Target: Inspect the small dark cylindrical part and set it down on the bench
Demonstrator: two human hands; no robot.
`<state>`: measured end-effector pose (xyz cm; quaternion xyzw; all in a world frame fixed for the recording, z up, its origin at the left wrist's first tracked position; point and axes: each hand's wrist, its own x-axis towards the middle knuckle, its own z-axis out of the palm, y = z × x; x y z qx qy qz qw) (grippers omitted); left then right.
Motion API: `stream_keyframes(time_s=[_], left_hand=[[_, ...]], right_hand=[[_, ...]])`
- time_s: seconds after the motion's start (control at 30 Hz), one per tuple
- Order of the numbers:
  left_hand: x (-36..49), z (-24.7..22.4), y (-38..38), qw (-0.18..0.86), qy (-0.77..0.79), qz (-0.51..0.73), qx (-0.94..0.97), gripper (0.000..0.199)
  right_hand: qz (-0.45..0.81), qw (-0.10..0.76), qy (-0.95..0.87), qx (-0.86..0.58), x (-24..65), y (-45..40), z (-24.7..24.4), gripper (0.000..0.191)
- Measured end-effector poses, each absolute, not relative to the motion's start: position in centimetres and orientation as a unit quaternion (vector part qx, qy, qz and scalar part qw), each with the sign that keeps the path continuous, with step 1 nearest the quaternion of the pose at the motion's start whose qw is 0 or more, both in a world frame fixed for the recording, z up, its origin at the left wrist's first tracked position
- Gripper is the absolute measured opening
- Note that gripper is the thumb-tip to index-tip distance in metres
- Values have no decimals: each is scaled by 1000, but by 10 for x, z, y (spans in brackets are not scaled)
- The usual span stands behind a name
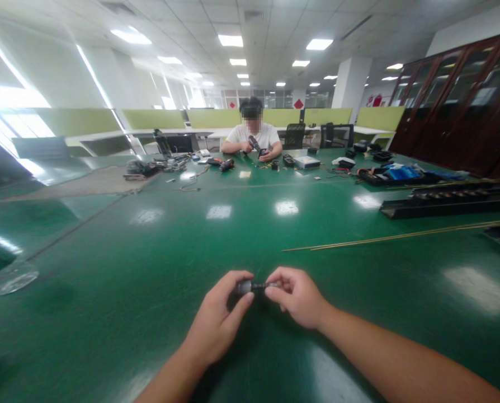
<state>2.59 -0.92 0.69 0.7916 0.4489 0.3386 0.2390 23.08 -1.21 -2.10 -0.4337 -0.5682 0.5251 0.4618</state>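
Observation:
Just above the green tabletop, my left hand point(220, 313) is closed round a small grey-black cylinder point(245, 287), thumb below and fingers over it. From the cylinder's right end runs a thin dark shaft point(258, 286). My right hand point(298, 294) pinches a small metallic piece point(272, 285) at the far end of that shaft. Whether this piece is part of the shaft or separate, I cannot tell. The fingers partly cover both ends.
Thin brass-coloured rods point(359, 242) and a long black rail point(434, 206) lie to the right. Across the green table point(183, 240) sits another person point(252, 134) holding a dark tool. Tools and parts litter the far edge, including a blue-filled tray point(396, 180).

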Motion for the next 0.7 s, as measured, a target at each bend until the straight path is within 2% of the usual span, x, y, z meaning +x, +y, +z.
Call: stream_keyframes(time_s=[0.2, 0.37, 0.57, 0.7], left_hand=[[13, 12, 0, 224, 421, 356, 804, 27], [0, 10, 13, 225, 500, 398, 735, 36], [-3, 3, 26, 336, 534, 515, 581, 47], [2, 8, 25, 424, 500, 637, 405, 39]], right_hand=[[539, 468, -557, -424, 230, -11, -23, 23], [533, 456, -580, -414, 230, -12, -24, 19], [510, 429, -621, -412, 230, -14, -24, 16], [497, 419, -634, -419, 230, -13, -24, 17]])
